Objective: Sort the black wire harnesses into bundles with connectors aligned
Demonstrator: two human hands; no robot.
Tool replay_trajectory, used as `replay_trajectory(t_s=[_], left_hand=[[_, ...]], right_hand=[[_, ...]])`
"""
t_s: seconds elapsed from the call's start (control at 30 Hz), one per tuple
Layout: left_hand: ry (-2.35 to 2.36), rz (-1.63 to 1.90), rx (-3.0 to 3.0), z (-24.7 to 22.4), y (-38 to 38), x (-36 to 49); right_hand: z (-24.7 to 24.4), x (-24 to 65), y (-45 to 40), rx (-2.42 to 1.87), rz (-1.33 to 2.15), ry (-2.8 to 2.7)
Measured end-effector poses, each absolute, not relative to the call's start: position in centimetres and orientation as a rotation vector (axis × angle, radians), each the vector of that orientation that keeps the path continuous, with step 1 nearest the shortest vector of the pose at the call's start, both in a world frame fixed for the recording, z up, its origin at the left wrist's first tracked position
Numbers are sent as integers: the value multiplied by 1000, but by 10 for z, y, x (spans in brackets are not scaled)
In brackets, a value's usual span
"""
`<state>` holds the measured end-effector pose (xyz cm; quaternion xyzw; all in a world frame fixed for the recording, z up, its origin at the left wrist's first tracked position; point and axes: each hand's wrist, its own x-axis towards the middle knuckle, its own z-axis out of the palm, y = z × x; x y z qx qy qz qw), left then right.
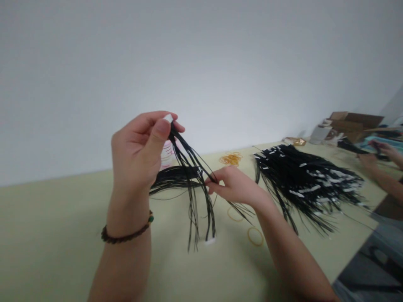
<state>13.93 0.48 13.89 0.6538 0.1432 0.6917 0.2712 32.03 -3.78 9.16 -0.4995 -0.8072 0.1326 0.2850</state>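
L hand (137, 151) had fingers pinching the white tab (169, 118) of black strands (174, 131) above the table (56, 235); R hand (234, 184), farther off, pinched some strands lower w/ fingers. Snag-free handling prob. needed firm L grip, light R pull.

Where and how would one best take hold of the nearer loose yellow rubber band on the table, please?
I would pinch the left edge of the nearer yellow rubber band, coming down from the left: it lies flat as an open ring, and the right forearm crowds its right side.
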Motion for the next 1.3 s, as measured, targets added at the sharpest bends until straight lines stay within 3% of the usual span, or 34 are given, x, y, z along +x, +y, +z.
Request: replay_trajectory(t_s=[0.13, 0.37, 0.7, 1.3], left_hand=[[246, 1923, 1634, 141, 8, 134], [314, 1873, 1569, 140, 10, 134], [411, 1747, 1494, 138, 22, 138], [349, 1773, 1484, 138, 30, 126]], right_hand=[[72, 319, -17, -1267, 785, -2172], [38, 301, 4, -1049, 1235, -2143], [34, 278, -4, -747, 1679, -1891], [36, 284, -2, -905, 1366, -1724]])
